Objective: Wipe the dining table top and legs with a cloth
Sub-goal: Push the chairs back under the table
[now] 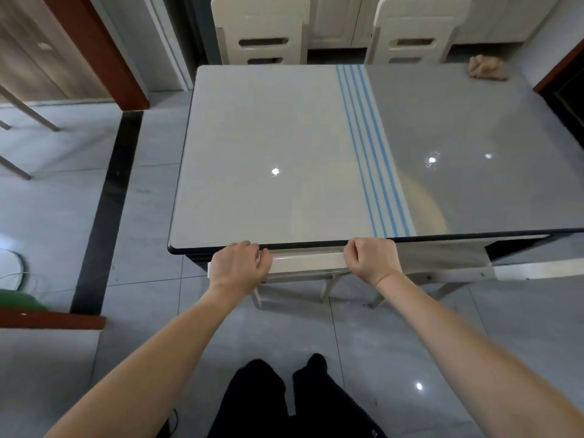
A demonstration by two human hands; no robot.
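The glossy dining table [268, 128] fills the middle of the head view, cream on the left, grey on the right, with blue stripes between. A crumpled beige cloth [486, 67] lies on its far right corner, far from both hands. A cream chair [303, 263] is tucked under the near edge. My left hand [238, 263] grips the left end of its top rail. My right hand [371, 259] is closed on the same rail just under the table edge.
Two cream chairs [260, 30] [414, 33] stand at the far side. A second tucked chair [493, 273] shows under the near edge at right. A dark doorframe [562, 80] stands close at the right, wooden legs [19, 109] at the left. Grey tiled floor surrounds me.
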